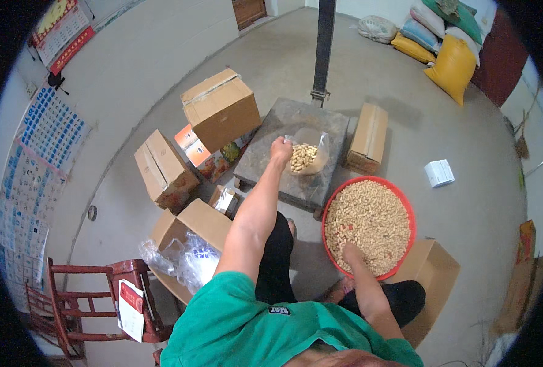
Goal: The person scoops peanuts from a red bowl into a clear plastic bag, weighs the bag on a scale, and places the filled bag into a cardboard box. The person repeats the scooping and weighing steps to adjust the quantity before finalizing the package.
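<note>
My left hand (pixel 280 150), on the outstretched arm, is closed on the rim of a clear plastic bag (pixel 325 147). Unshelled peanuts (pixel 303 158) lie inside the bag, which is over the dark metal plate of a platform scale (pixel 287 119). Lower and to the right, a round red basin (pixel 413 223) is heaped with more unshelled peanuts (pixel 372 211). My right hand (pixel 352 252) reaches into the near left part of this heap. Its fingertips are down among the peanuts, so whether they grip any is hidden. A few red bits show close to it.
Cardboard boxes (pixel 219 110) surround the scale, whose dark post (pixel 323 55) rises behind. An open carton (pixel 192 220) with plastic bags (pixel 189 257) is at my left, near a reddish wooden chair (pixel 94 300). Filled sacks (pixel 452 64) are piled far right; a white box (pixel 438 173) lies on the floor.
</note>
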Motion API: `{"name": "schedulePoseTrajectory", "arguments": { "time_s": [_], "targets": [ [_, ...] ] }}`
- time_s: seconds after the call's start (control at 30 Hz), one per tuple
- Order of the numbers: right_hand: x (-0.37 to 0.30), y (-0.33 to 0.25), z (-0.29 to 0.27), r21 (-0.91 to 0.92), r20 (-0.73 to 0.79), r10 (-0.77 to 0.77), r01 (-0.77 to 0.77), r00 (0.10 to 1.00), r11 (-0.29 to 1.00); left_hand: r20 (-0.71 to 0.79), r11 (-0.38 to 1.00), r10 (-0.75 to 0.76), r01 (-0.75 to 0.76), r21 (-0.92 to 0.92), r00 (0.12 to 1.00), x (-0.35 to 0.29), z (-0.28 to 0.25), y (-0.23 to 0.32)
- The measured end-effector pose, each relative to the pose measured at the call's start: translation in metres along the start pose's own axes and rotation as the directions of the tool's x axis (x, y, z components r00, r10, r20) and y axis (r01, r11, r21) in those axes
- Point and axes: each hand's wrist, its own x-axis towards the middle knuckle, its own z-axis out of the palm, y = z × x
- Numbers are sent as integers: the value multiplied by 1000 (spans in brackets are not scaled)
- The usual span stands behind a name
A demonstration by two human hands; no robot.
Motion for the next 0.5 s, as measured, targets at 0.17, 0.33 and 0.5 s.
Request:
{"name": "schedulePoseTrajectory", "arguments": {
  "time_s": [0.17, 0.33, 0.5],
  "targets": [
    [77, 123, 100, -36, -248, 91, -103, 964, 994, 30, 998, 60, -59, -16, 998, 0, 16, 17],
    [80, 112, 112, 342, -144, 476, -407, 868, 847, 1, 998, 41, -41, 42, 999, 4, -16, -4],
    [83, 77, 119, -213, 72, 125, -107, 990, 971, 8, 999, 17, -18, 45, 1000, 1, -33, -15]
  ]
}}
